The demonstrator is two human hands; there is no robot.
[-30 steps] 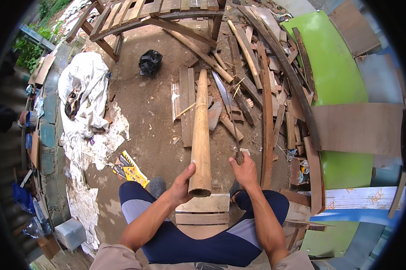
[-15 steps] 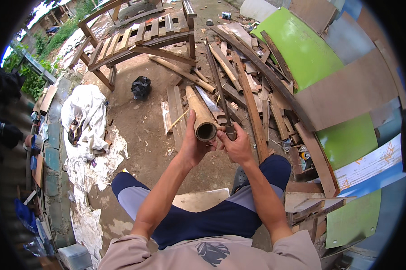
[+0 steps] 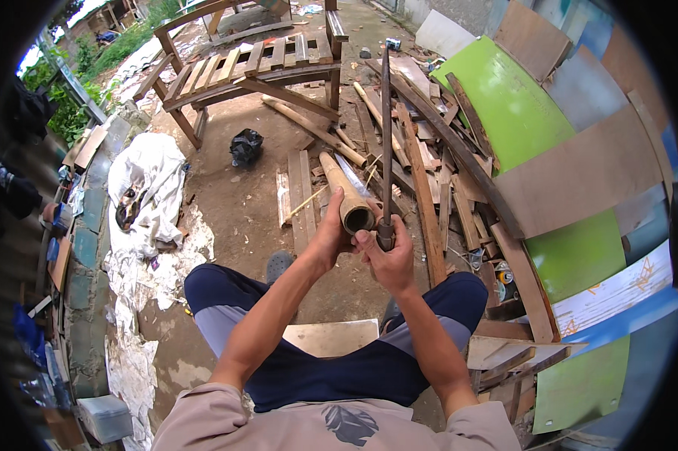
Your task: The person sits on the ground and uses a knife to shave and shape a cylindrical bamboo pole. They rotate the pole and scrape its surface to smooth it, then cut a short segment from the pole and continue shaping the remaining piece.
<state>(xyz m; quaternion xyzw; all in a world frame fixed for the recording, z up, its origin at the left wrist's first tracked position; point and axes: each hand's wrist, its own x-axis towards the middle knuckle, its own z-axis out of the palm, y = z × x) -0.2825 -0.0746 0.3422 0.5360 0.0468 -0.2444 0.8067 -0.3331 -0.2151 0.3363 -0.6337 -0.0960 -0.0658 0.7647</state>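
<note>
Bamboo tube (image 3: pixel 348 197) clasped by left hand (image 3: pixel 330 234); right hand (image 3: pixel 388 255) fingers clamped on long blade (image 3: pixel 385 135) (upright); black bag (image 3: pixel 246 146) behind.

A tan bamboo pole (image 3: pixel 345 192) with a dark hollow end is seen beside a dark grey metal blade (image 3: pixel 385 135). Navy trousers (image 3: pixel 331 361) with grey panels and a beige shirt (image 3: pixel 339 425) printed in black are worn. Bright green boards (image 3: pixel 519 113), white sheeting (image 3: pixel 147 188) and a black bag (image 3: pixel 246 146) are shown on brown dirt.
</note>
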